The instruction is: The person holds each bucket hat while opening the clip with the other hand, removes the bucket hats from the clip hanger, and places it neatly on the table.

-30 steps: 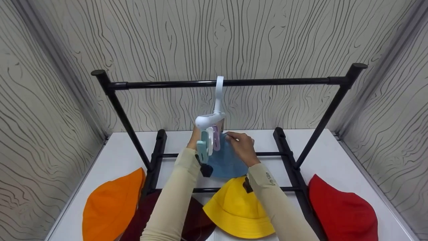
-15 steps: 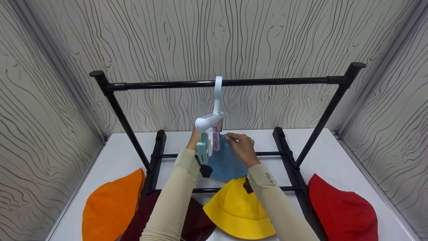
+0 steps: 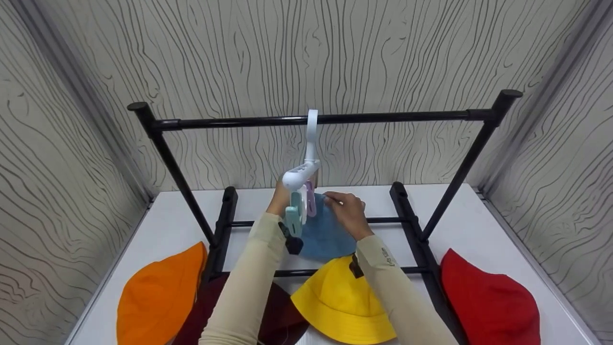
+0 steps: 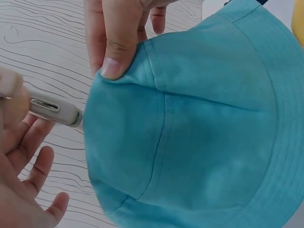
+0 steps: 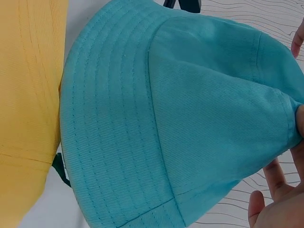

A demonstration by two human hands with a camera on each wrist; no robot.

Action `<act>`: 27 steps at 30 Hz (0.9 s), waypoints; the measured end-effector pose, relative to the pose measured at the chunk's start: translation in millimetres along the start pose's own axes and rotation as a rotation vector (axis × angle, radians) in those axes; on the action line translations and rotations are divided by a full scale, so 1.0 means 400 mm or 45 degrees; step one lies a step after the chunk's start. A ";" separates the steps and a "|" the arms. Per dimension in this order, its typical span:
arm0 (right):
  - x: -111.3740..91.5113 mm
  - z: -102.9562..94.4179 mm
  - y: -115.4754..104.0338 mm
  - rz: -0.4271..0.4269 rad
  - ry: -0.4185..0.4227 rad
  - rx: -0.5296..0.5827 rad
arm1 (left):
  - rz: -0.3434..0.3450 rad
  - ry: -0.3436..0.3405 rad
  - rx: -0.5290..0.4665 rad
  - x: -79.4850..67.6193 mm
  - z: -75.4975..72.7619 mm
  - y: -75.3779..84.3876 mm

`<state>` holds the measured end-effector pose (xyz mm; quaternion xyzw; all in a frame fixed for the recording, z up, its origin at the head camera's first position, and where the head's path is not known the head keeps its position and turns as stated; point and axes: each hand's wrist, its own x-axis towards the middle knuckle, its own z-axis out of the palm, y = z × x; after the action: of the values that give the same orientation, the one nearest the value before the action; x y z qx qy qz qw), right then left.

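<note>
A white hanger [image 3: 311, 143] hangs on the black rack's bar, carrying teal [image 3: 293, 218], white and purple clips [image 3: 311, 203]. My right hand [image 3: 348, 211] pinches the crown of a light blue bucket hat [image 3: 325, 235] just below the hanger. The right wrist view shows the hat's stitched brim [image 5: 114, 118] beside the yellow hat. Partly hidden behind the hanger is my left hand [image 3: 279, 199]. In the left wrist view, the left hand [image 4: 23, 175] pinches a pale clip [image 4: 52, 108] whose tip is at the hat's crown; its other fingers spread loosely.
A yellow bucket hat [image 3: 349, 302] lies in front of the blue one. Orange [image 3: 158, 297] and maroon [image 3: 282, 316] hats are at left, a red hat [image 3: 488, 302] at right. The black rack [image 3: 407, 117] has slanted side posts; patterned walls surround the white table [image 3: 479, 225].
The hanger's near end and its clips have swung slightly to the right. The blue hat has shifted down a little. Both hands keep nearly the same place.
</note>
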<state>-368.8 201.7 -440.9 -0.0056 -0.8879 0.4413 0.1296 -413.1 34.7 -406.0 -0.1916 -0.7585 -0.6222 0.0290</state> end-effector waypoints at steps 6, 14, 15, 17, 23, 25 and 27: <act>-0.001 -0.008 0.006 -0.013 0.017 0.001 | 0.021 -0.051 0.133 -0.015 0.010 0.070; -0.002 -0.024 0.008 -0.076 0.078 0.000 | -0.010 -0.062 0.120 0.010 0.025 0.047; -0.002 -0.027 0.008 -0.091 0.089 0.004 | -0.039 -0.047 0.114 0.017 0.027 0.037; -0.003 -0.034 0.006 -0.107 0.105 0.025 | -0.072 -0.017 0.110 0.025 0.029 0.028; -0.005 -0.053 -0.005 -0.078 0.117 0.087 | -0.050 0.063 0.134 0.050 0.031 -0.008; -0.007 -0.059 -0.008 -0.060 0.115 0.085 | -0.044 0.074 0.135 0.055 0.030 -0.016; -0.010 -0.065 -0.010 -0.040 0.109 0.077 | -0.057 0.083 0.134 0.051 0.030 -0.008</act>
<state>-358.3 219.1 -423.7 -0.0069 -0.8679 0.4651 0.1746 -430.5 50.7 -406.0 -0.1525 -0.7928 -0.5880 0.0500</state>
